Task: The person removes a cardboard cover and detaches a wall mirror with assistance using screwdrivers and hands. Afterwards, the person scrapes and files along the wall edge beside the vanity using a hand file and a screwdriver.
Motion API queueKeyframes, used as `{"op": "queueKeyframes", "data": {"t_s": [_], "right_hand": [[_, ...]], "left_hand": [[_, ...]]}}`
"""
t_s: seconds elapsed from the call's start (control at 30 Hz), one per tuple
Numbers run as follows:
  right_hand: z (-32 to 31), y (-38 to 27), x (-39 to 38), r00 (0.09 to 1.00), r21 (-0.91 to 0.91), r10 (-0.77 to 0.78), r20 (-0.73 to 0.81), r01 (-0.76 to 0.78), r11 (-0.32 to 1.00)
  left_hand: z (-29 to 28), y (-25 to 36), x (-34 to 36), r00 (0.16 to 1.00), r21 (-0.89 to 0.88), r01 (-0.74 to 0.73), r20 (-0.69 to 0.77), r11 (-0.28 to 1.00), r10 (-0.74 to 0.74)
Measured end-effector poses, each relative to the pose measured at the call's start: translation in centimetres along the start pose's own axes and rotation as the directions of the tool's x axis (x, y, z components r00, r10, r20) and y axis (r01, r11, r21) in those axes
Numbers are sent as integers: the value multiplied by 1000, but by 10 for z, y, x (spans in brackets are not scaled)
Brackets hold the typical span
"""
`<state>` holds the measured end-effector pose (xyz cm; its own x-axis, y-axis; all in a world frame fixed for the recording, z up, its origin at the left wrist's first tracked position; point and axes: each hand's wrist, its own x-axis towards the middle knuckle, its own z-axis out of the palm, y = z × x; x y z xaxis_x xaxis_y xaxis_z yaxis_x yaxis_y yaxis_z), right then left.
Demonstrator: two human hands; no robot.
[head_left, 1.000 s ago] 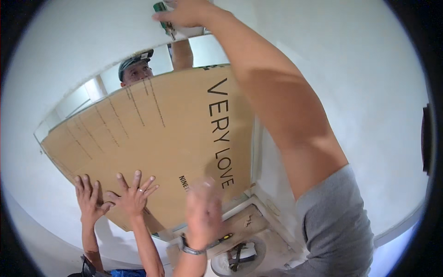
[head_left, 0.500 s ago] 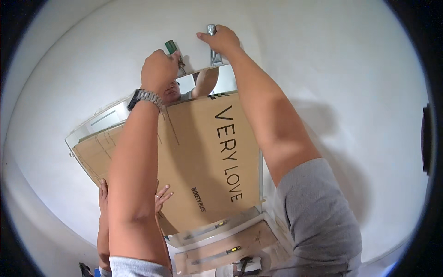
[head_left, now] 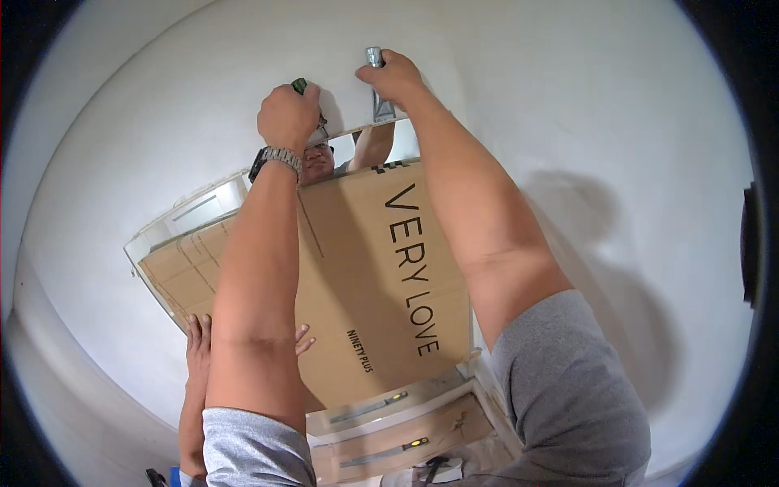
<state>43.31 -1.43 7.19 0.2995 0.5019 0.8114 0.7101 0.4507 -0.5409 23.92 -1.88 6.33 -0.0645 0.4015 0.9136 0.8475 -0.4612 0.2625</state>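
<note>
Both my arms reach up to the top edge of a wall mirror [head_left: 406, 140]. My left hand [head_left: 286, 116], with a metal-banded watch at the wrist, is closed round a green-handled screwdriver [head_left: 299, 85]. Its shaft points down at the mirror's top edge, and its tip is hard to make out. In my right hand [head_left: 399, 79] is a steel chisel [head_left: 383, 107] with a round head and a flared flat blade, held upright. The blade's lower end meets the same edge. A large brown cardboard sheet [head_left: 357, 268] covers most of the mirror below my hands.
Another person's hands [head_left: 199, 334] press on the cardboard at lower left. Beneath it, a long-bladed tool with a yellow-black handle [head_left: 414, 443] lies on a brown surface [head_left: 365, 471], near a dark-headed tool [head_left: 436, 468]. White wall [head_left: 584, 97] surrounds the mirror.
My left hand has shifted slightly right, covering more of the screwdriver's green handle. The chisel in my right hand sits slightly lower in view. The cardboard and mirror appear shifted a little right and down.
</note>
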Motion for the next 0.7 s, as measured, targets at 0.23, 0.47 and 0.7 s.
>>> {"op": "queueKeyframes", "data": {"t_s": [0.23, 0.47, 0.7], "right_hand": [[4, 18, 9, 997, 49, -7, -71, 10, 999], [4, -14, -13, 1000, 1, 23, -17, -23, 1000], [-1, 1, -14, 998, 39, -41, -45, 43, 998]], "left_hand": [[-4, 2, -4, 995, -6, -97, -16, 995, 96], [-19, -14, -5, 993, -4, -119, -6, 993, 119], [-13, 0, 0, 977, 32, -212, 30, 977, 211]]}}
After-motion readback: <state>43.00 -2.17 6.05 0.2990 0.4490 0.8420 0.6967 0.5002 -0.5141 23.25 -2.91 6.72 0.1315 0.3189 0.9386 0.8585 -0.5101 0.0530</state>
